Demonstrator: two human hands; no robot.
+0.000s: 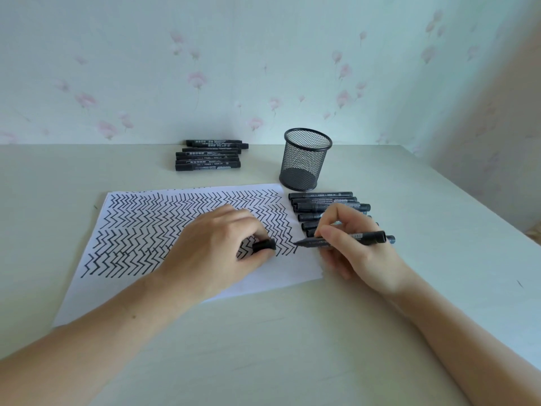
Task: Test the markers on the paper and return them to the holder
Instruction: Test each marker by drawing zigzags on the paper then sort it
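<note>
right hand (348, 241) has its grip clamped on an uncapped black marker (342, 238), long axis lying across, tip leftward at the zigzagged white paper (181, 230); left hand (216, 247) pinches its black cap (264, 245). beyond, toward the bench's far edge, stands the empty black mesh holder (304, 159).

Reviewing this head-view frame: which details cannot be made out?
- Print on the far marker pile: too small, blurred.
- Count of the near markers: partly behind the right hand.
- Cap in the left hand: mostly covered by fingers.
- Zigzags on the paper under the left hand: hidden.
- Mesh holder: looks empty.
</note>
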